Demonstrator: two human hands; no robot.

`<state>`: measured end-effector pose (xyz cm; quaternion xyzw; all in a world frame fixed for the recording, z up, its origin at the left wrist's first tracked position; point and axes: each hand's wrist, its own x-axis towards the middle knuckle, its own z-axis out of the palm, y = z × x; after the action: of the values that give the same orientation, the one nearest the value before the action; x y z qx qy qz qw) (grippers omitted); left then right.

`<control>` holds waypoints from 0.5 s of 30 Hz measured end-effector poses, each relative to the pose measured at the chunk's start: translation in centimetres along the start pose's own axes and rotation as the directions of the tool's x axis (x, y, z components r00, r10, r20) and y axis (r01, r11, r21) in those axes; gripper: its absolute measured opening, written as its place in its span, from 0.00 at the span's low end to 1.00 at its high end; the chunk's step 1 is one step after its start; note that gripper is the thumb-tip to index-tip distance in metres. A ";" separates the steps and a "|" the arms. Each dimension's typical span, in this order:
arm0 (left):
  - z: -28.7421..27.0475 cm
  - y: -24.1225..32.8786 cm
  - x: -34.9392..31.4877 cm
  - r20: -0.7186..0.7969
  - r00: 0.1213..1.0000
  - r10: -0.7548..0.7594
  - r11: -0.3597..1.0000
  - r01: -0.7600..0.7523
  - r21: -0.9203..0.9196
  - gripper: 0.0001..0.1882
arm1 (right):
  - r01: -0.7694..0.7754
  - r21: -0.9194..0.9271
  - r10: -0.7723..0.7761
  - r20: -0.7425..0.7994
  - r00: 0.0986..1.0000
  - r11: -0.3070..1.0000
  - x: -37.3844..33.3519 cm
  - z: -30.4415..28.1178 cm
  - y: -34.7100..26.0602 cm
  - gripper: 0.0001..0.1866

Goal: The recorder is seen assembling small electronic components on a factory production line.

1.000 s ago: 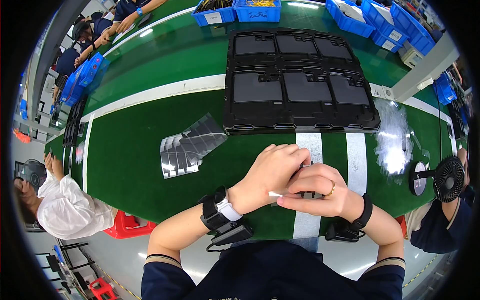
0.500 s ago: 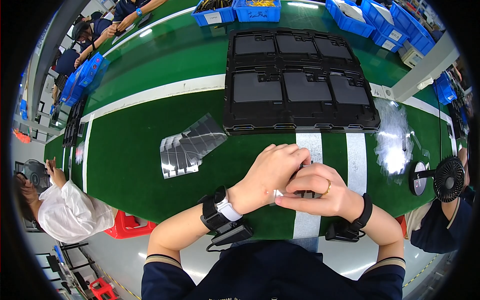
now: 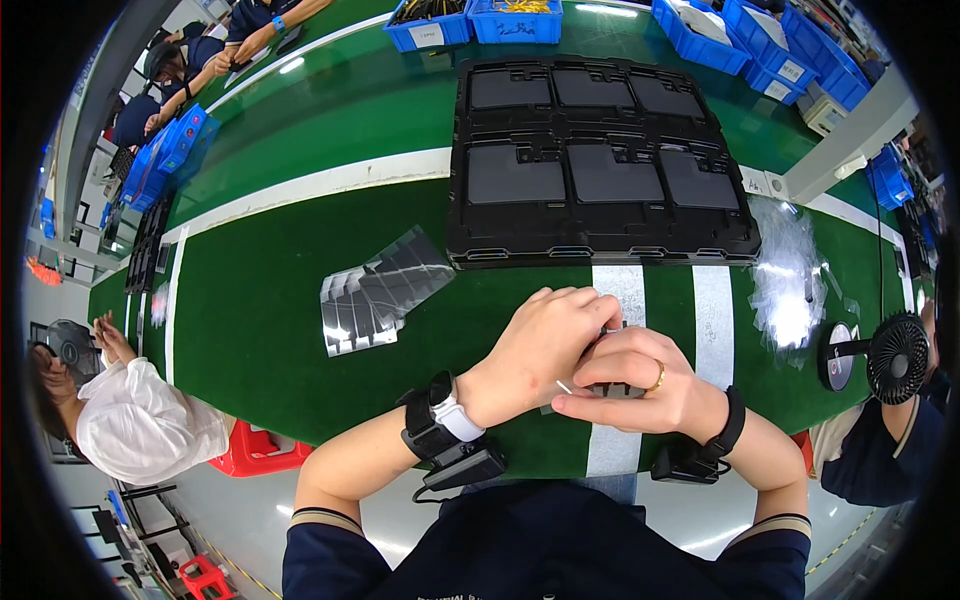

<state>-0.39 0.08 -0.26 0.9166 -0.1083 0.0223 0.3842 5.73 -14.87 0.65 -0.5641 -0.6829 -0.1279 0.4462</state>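
Note:
My left hand (image 3: 545, 338) and my right hand (image 3: 655, 380) meet over the green mat, close to its front edge. Between them is a small dark flat part (image 3: 614, 391) with cut-outs, mostly covered by my fingers. The left fingers are curled round its far side, their tips hidden. My right thumb and fingers are closed over the near side, at a thin clear film (image 3: 566, 387) that shows as a bright sliver by the thumb. Left of my hands lie fanned sheets of clear film with dark shapes (image 3: 385, 295).
A black tray (image 3: 600, 240) holding several dark flat panels stands beyond my hands. Clear film scraps (image 3: 790, 290) lie to the right, near a small black fan (image 3: 897, 355). Blue bins (image 3: 515, 27) line the far side. Co-workers sit on the left and right.
The clear film by my right thumb has shifted slightly and now shows as a narrow strip. Both hands stay nearly in place. The co-worker at left has brought their hands together.

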 end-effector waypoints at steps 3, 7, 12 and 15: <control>0.1 -0.1 0.0 -0.018 1.000 0.010 1.000 -0.010 -0.004 0.21 | 0.001 -0.003 -0.001 0.006 1.000 1.000 0.0 0.0 0.0 0.14; 0.0 0.0 0.1 0.005 1.000 -0.010 1.000 0.010 0.001 0.21 | -0.006 -0.008 0.006 0.006 1.000 1.000 0.0 0.1 0.0 0.15; -0.1 0.0 0.0 0.006 1.000 -0.008 1.000 0.008 0.011 0.21 | -0.008 -0.001 0.008 0.008 1.000 1.000 0.0 0.1 -0.1 0.16; -0.2 0.0 0.1 0.018 1.000 -0.015 1.000 0.014 0.012 0.22 | -0.008 -0.003 0.008 0.012 1.000 1.000 -0.1 0.2 0.0 0.16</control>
<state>-0.33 0.15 -0.12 0.9197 -0.1049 0.0120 0.3780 5.60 -14.79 0.50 -0.5681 -0.6832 -0.1237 0.4418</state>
